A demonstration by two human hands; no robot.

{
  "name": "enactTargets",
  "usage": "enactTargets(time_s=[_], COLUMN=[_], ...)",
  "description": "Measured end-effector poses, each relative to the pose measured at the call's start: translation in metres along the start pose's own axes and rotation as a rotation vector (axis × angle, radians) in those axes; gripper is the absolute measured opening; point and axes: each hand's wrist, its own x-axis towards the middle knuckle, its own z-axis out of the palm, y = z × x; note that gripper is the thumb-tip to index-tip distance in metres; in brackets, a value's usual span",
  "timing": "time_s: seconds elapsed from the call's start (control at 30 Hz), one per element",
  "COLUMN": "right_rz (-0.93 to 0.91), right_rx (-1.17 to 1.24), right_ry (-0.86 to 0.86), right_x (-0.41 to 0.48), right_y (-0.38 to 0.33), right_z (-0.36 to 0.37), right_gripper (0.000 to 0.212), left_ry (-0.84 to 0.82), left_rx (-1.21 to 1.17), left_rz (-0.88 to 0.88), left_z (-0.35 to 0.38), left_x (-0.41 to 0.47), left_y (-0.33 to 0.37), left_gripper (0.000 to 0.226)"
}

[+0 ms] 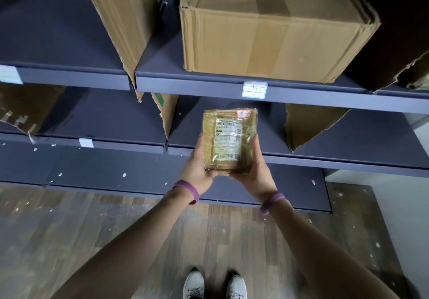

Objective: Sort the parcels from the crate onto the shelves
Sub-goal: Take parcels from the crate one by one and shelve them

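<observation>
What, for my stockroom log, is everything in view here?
small tape-wrapped brown parcel: one, yellow-brown with white label, held before the middle shelf
large taped cardboard box: one, tan, upper shelf, right of centre
torn cardboard sheets: about five, brown, standing between shelf bays
dark blue metal shelves: three levels, across the frame
white edge labels: three, on shelf fronts
wooden plank floor: one, grey-brown, below
grey shoes: two, bottom centre
purple wristbands: two, one per wrist
left hand: one, grips the parcel's left side
right hand: one, grips its right side
</observation>
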Motion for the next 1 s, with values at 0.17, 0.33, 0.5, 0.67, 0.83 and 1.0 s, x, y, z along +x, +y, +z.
enactTargets(time_s=[0.17, 0.33, 0.5, 0.67, 0.83, 1.0], right_rz=[0.017, 0.0, 0.04, 0.017, -0.069, -0.003], right_rx=[-0.05, -0.202, -0.272, -0.396, -0.721, -0.875], right_ry=[-0.017, 0.058, 0.119, 0.255, 0.032, -0.168], right_x=[0.03, 0.046, 0.046, -0.001, -0.036, -0.022], right_y=[0.01, 0.012, 0.013, 0.03, 0.054, 0.052], right_z=[0.001, 0.001, -0.001, 0.005, 0.017, 0.017], right_gripper=[0.125, 0.112, 0.1, 0.075, 0.072, 0.077], left_ry=[-0.001, -0.021, 0.06, 0.244, 0.112, -0.101], left_rx=[0.019, 0.078, 0.121, 0.074, 0.343, 0.574], left_rz=[-0.029, -0.045, -0.005, 0.056, 0.208, 0.123], left_z=[0.002, -0.004, -0.002, 0.004, 0.022, 0.03], left_x=[0.026, 0.043, 0.05, 0.01, -0.022, -0.009], left_y=[-0.002, 0.0, 0.005, -0.013, -0.049, -0.053], left_gripper=[0.098, 0.085, 0.074, 0.064, 0.066, 0.076])
